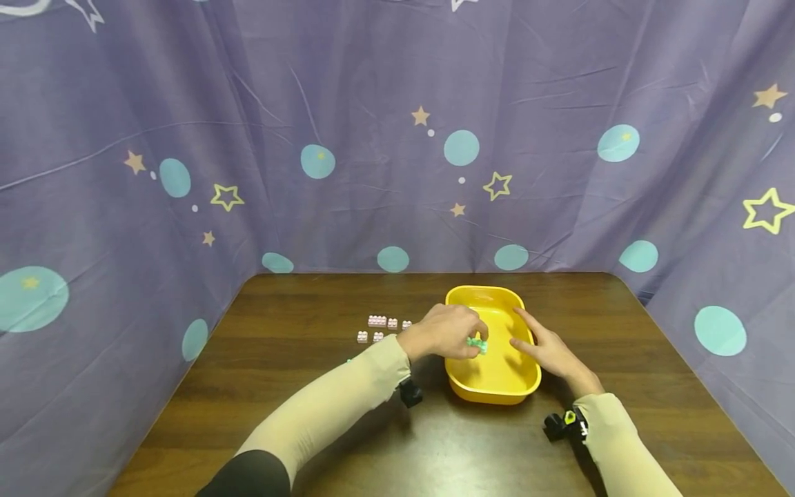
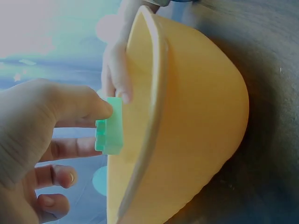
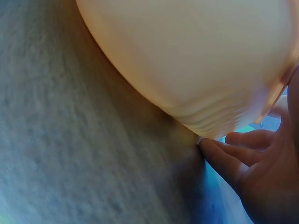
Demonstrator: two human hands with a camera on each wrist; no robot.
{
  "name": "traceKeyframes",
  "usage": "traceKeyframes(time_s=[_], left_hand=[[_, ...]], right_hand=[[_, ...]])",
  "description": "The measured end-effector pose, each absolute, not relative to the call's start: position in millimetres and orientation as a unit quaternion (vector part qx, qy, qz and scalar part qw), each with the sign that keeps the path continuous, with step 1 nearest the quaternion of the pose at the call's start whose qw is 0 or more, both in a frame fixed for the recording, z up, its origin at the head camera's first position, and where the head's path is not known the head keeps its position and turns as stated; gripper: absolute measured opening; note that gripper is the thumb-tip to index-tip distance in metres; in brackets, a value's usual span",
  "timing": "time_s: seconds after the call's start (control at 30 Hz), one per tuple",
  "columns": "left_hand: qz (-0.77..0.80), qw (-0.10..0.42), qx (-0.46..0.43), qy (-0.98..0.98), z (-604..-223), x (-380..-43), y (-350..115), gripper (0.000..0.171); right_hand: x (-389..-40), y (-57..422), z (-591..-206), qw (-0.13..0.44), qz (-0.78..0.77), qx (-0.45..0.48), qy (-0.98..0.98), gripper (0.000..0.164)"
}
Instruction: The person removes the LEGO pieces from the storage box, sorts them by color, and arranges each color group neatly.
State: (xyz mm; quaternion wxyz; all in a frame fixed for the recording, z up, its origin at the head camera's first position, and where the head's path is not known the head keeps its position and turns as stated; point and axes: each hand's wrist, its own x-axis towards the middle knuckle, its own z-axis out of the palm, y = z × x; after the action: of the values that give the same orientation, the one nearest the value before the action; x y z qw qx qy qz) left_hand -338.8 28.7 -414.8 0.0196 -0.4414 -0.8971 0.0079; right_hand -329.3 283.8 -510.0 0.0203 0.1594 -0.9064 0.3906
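Over the yellow plastic bin (image 1: 494, 397), my left hand (image 1: 448, 331) pinches a small green toy brick (image 1: 478, 344) between thumb and fingers. In the left wrist view the green brick (image 2: 115, 126) has its studs towards the palm, and the other fingers are loosely bent. My right hand (image 1: 553, 352) holds the bin's right side, with the thumb over the rim and the fingers along the outer wall. The right wrist view shows fingertips (image 3: 219, 156) against the bin's outside, low down. Part of the bin's inside is hidden behind my left hand.
Several pale pink toy bricks (image 1: 377, 321) lie on the brown wooden table (image 1: 298, 304), left of the bin. A bit of green (image 1: 349, 360) shows past the left sleeve, mostly hidden. A purple patterned curtain (image 1: 373, 228) stands around the table's back and sides.
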Motion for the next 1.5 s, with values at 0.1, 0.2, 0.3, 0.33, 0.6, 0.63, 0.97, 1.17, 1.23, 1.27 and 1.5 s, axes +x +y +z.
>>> traceKeyframes(time_s=[0.1,0.2,0.3,0.33,0.6,0.63,0.97,1.17,1.23,1.27,1.5], left_hand=[[-0.003,0.023,-0.441,-0.897,-409.2,-336.4,21.6,0.021],[-0.013,0.025,-0.444,-0.896,-404.8,-334.0,14.2,0.021],[-0.021,0.033,-0.446,-0.894,-401.3,-331.3,6.7,0.02],[-0.022,0.037,-0.446,-0.894,-400.2,-330.4,4.3,0.02],[-0.024,0.053,-0.44,-0.896,-399.7,-324.3,-12.8,0.022],[-0.024,0.051,-0.438,-0.897,-400.6,-323.3,-14.7,0.022],[-0.051,0.041,-0.436,-0.897,-409.7,-314.8,-33.8,0.02],[-0.072,0.031,-0.428,-0.9,-416.9,-308.0,-46.6,0.018],[-0.072,0.03,-0.425,-0.902,-419.4,-306.7,-50.6,0.017],[-0.071,0.031,-0.423,-0.903,-420.3,-306.3,-52.4,0.017],[-0.063,0.033,-0.42,-0.905,-426.2,-303.6,-63.6,0.015]], right_hand=[[-329.6,284.4,-508.9,0.016,0.392,0.158,-0.906,0.073],[-329.9,285.4,-508.6,0.015,0.39,0.161,-0.907,0.073],[-330.6,286.2,-508.7,0.013,0.392,0.16,-0.906,0.074],[-330.9,286.5,-508.9,0.012,0.393,0.159,-0.906,0.074],[-332.2,286.8,-509.6,0.015,0.388,0.164,-0.907,0.073],[-332.1,286.5,-509.5,0.015,0.388,0.165,-0.907,0.073],[-330.7,285.8,-511.1,0.011,0.398,0.168,-0.902,0.073],[-329.6,285.2,-511.2,0.009,0.393,0.169,-0.904,0.072],[-329.2,285.2,-511.3,0.008,0.393,0.17,-0.904,0.072],[-329.1,285.2,-511.3,0.009,0.393,0.17,-0.904,0.072],[-330.1,286.1,-511.6,0.009,0.393,0.171,-0.904,0.073]])
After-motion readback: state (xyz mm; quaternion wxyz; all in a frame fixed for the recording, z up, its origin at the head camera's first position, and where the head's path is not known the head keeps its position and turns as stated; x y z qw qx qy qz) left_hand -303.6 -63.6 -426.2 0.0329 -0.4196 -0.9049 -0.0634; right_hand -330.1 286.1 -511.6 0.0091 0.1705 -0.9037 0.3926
